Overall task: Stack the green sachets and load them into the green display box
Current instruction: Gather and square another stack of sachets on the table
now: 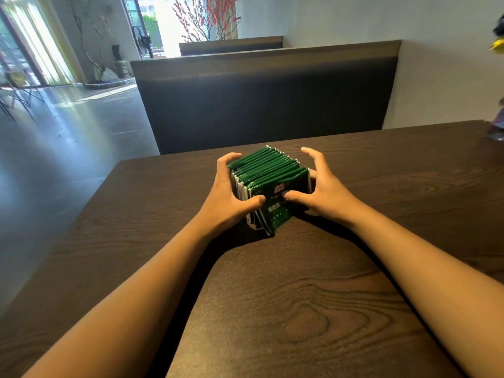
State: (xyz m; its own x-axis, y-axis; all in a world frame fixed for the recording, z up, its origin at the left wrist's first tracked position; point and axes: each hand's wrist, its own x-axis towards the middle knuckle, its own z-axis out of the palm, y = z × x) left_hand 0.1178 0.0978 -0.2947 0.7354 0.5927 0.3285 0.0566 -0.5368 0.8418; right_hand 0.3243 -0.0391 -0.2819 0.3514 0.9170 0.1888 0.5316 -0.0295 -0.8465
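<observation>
A block of several green sachets (268, 170) stands on edge in a tight row on the dark wooden table (272, 296). My left hand (231, 197) grips the row's left side, thumb pressed on the front sachet. My right hand (321, 192) holds the right side, its thumb also on the front sachet and its fingers spread above the far end. The front sachet's printed face leans toward me. No green display box shows in the head view.
A dark padded bench back (261, 99) stands right behind the table's far edge. A purple and yellow object (497, 124) sits at the table's far right corner. The table's left edge drops to a glossy floor (68, 137).
</observation>
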